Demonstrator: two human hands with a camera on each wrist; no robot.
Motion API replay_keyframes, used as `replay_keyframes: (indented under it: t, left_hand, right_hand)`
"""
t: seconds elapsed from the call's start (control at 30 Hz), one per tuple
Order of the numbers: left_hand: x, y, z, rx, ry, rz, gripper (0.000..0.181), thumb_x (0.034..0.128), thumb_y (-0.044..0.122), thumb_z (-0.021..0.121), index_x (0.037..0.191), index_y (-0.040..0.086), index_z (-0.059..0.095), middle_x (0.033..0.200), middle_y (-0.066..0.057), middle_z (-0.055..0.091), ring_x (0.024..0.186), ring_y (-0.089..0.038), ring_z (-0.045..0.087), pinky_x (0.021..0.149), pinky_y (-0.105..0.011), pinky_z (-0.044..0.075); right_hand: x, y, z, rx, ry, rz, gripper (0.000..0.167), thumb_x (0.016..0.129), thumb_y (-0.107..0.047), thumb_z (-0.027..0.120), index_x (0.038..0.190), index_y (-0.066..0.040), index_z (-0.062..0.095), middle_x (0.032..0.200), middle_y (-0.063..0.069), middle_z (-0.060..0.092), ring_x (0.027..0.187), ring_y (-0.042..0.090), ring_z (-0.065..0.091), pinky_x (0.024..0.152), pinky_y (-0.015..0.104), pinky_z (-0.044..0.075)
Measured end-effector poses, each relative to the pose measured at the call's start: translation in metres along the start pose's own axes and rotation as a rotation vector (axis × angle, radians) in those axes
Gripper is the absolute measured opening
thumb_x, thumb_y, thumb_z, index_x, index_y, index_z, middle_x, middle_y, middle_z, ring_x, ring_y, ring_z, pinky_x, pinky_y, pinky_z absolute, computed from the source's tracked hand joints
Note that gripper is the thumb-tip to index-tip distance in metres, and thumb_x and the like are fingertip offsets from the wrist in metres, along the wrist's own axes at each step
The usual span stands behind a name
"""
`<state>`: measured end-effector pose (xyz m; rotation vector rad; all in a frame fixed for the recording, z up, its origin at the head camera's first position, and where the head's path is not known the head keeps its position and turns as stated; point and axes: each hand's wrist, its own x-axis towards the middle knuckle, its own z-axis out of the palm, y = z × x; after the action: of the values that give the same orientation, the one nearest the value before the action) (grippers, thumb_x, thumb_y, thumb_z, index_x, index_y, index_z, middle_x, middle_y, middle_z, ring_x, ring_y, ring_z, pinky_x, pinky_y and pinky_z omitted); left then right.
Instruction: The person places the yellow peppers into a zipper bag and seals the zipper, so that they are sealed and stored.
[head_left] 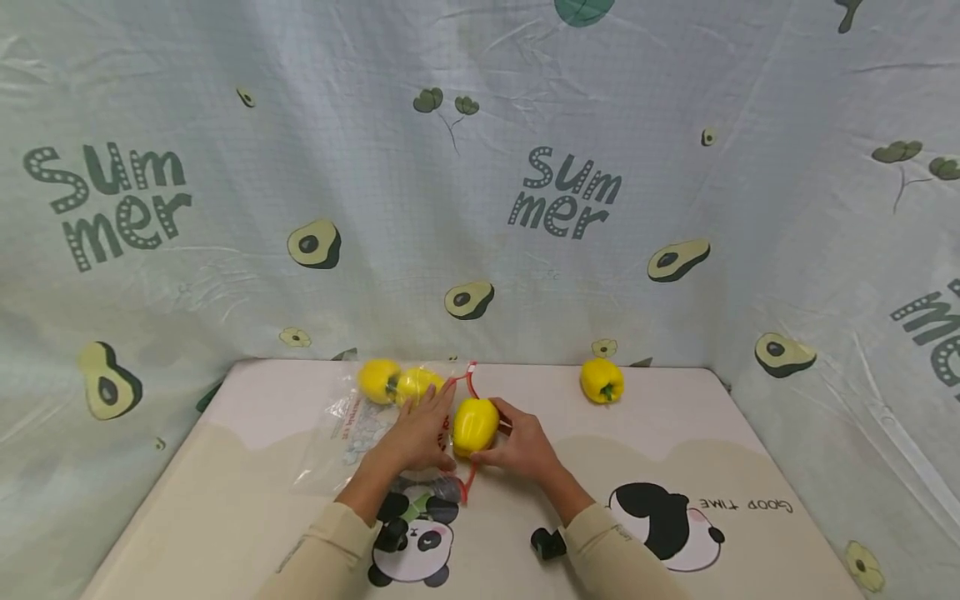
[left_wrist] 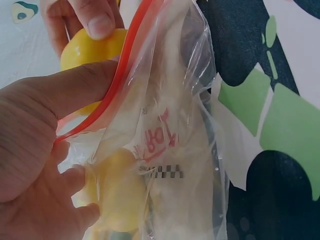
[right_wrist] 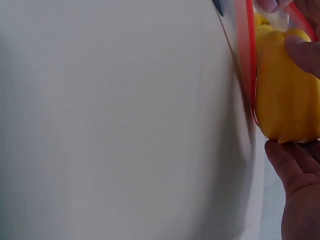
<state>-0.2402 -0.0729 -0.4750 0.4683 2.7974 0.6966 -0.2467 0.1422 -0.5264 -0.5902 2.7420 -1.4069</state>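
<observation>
A clear bag (head_left: pixel 330 454) with a red-edged mouth (left_wrist: pixel 131 50) lies on its side, its mouth facing right. Two yellow peppers (head_left: pixel 378 382) (head_left: pixel 417 386) are inside it. My left hand (head_left: pixel 412 437) (left_wrist: pixel 35 135) rests at the mouth, thumb and fingers spread apart, with the red edge between them. My right hand (head_left: pixel 529 447) (right_wrist: pixel 300 200) grips a third yellow pepper (head_left: pixel 475 427) (right_wrist: pixel 286 95) between thumb and fingers, right at the mouth. The left wrist view shows this pepper partly behind the red edge and left thumb.
Another yellow pepper (head_left: pixel 602 381) sits near the back edge of the table (head_left: pixel 675 433), right of my hands. A small black object (head_left: pixel 548 543) lies beside my right sleeve. A printed cloth (head_left: pixel 390 208) hangs behind and at the sides of the table.
</observation>
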Motion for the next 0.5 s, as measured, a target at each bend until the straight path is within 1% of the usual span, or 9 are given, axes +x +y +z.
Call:
replay_keyframes:
  t: [0.13,0.23,0.4,0.5]
  left_hand:
    - [-0.001,-0.002,0.000,-0.012,0.008,0.018,0.123,0.0765,0.023,0.094,0.169,0.013,0.012,0.178,-0.003,0.012,0.165,-0.034,0.008,0.132,-0.062,0.002]
    - [-0.002,-0.003,0.000,-0.014,0.017,0.030,0.123,0.0762,0.023,0.094,0.168,0.012,0.013,0.178,-0.004,0.014,0.165,-0.035,0.009,0.132,-0.063,0.003]
    - [-0.005,-0.004,0.000,0.003,0.025,0.034,0.122,0.0765,0.024,0.094,0.168,0.012,0.014,0.177,-0.004,0.015,0.165,-0.035,0.011,0.132,-0.063,0.005]
    - [-0.005,-0.005,-0.002,0.007,0.023,0.038,0.122,0.0769,0.025,0.093,0.169,0.013,0.013,0.178,-0.004,0.015,0.165,-0.035,0.011,0.132,-0.063,0.006]
  right_hand:
    - [0.003,-0.004,0.006,0.028,-0.016,-0.021,0.080,0.080,-0.032,0.092,0.147,-0.011,0.054,0.146,0.008,0.063,0.131,0.028,0.065,0.109,0.044,0.055]
    - [0.006,-0.005,0.013,0.062,-0.026,-0.019,0.080,0.080,-0.030,0.091,0.148,-0.012,0.052,0.147,0.007,0.062,0.133,0.027,0.063,0.111,0.044,0.053]
    - [0.008,-0.007,0.022,0.148,-0.055,0.041,0.090,0.081,-0.025,0.091,0.156,-0.010,0.045,0.157,0.008,0.054,0.141,0.030,0.058,0.112,0.045,0.051]
    - [0.010,-0.009,0.024,0.172,-0.074,0.066,0.095,0.081,-0.023,0.091,0.159,-0.007,0.040,0.162,0.011,0.047,0.145,0.033,0.054,0.113,0.045,0.050]
